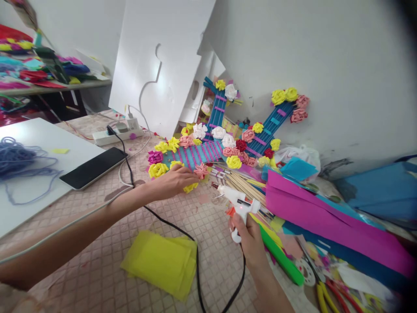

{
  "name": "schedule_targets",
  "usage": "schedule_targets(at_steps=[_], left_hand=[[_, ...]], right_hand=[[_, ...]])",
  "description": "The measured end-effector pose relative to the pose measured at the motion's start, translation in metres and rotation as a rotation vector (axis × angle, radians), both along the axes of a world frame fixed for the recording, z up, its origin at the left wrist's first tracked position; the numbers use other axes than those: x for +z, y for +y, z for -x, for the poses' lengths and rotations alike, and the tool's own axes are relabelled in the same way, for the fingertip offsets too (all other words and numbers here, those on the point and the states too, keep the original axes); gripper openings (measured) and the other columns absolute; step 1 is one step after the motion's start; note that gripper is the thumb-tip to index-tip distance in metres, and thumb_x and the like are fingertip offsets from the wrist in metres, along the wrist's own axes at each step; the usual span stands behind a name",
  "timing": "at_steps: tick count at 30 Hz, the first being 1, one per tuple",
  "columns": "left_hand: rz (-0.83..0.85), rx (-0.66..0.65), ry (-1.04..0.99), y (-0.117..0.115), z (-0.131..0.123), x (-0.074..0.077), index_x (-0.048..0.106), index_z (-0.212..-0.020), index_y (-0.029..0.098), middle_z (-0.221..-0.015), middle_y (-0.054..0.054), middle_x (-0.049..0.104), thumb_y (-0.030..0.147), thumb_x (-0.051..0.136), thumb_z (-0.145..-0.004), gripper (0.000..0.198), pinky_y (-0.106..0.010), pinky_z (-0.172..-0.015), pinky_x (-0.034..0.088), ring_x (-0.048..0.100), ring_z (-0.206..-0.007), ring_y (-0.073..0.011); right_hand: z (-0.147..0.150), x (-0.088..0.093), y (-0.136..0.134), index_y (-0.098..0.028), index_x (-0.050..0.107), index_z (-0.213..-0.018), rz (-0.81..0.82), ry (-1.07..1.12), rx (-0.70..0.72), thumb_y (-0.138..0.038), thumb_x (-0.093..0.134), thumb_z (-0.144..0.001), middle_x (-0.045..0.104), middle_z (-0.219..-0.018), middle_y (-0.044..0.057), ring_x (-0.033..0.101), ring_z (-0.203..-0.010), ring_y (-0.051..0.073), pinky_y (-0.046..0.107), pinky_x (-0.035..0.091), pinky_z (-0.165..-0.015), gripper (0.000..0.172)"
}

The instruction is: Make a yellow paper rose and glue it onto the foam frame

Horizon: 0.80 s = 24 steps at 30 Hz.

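Observation:
My right hand is wrapped around the handle of a white hot glue gun, its nozzle pointing left. A black cord runs down from the grip. Over the near edge of a decorated blue piece with purple strips lies my left hand, fingers stretched to the right. Its fingertips are beside a pink paper flower; whether they touch it I cannot tell. Yellow, white and pink paper flowers line the piece's edges. My left thumb is hidden.
Yellow paper sheets lie at the front. On the left are a phone, a power strip and blue yarn on a white board. Wooden sticks, magenta paper, a green stick and scissors crowd the right.

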State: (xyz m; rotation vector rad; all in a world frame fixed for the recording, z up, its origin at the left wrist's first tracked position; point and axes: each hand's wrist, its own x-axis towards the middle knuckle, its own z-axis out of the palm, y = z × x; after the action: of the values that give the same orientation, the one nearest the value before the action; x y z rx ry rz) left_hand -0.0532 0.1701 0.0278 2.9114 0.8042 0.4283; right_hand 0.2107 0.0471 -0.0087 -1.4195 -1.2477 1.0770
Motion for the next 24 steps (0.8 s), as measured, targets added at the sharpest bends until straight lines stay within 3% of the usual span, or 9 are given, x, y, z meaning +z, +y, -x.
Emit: schedule_targets(at_steps=[6, 10, 18, 24], left_hand=[[-0.015, 0.036, -0.029, -0.0007, 0.0041, 0.0045, 0.047, -0.126, 0.021, -0.131, -0.008, 0.054, 0.014, 0.067, -0.076, 0.055, -0.038, -0.095, 0.028, 0.046, -0.115, -0.026], [-0.014, 0.075, -0.053, -0.0007, 0.007, 0.0089, 0.049, -0.123, 0.021, -0.123, -0.007, 0.058, 0.012, 0.063, -0.077, 0.049, -0.037, -0.092, 0.03, 0.048, -0.112, -0.025], [-0.036, 0.022, -0.048, 0.0057, 0.0038, -0.0009, 0.056, -0.113, 0.021, -0.114, -0.006, 0.063, 0.003, 0.054, -0.077, 0.041, -0.038, -0.091, 0.027, 0.049, -0.108, -0.0244], [-0.023, 0.034, -0.047, 0.0033, 0.0029, 0.002, 0.058, -0.109, 0.021, -0.111, -0.005, 0.064, 0.001, 0.052, -0.075, 0.04, -0.037, -0.091, 0.026, 0.049, -0.106, -0.024]], right_hand=[[0.0005, 0.0016, -0.0009, -0.019, 0.044, -0.065, 0.013, -0.001, 0.01, -0.053, 0.05, -0.086, 0.04, -0.057, -0.005, 0.036, -0.051, 0.009, 0.024, 0.029, -0.049, 0.039], [0.0014, 0.0027, -0.0016, -0.019, 0.044, -0.065, 0.018, -0.016, 0.003, -0.053, 0.05, -0.085, 0.041, -0.058, -0.004, 0.037, -0.052, 0.01, 0.024, 0.03, -0.05, 0.04], [0.0028, 0.0034, -0.0013, -0.019, 0.045, -0.064, 0.002, -0.008, -0.01, -0.052, 0.051, -0.085, 0.041, -0.058, -0.004, 0.035, -0.051, 0.009, 0.023, 0.029, -0.047, 0.039], [0.0028, 0.0009, -0.0004, -0.019, 0.044, -0.065, 0.008, -0.006, -0.002, -0.053, 0.051, -0.085, 0.041, -0.058, -0.004, 0.036, -0.051, 0.009, 0.023, 0.029, -0.048, 0.039]])
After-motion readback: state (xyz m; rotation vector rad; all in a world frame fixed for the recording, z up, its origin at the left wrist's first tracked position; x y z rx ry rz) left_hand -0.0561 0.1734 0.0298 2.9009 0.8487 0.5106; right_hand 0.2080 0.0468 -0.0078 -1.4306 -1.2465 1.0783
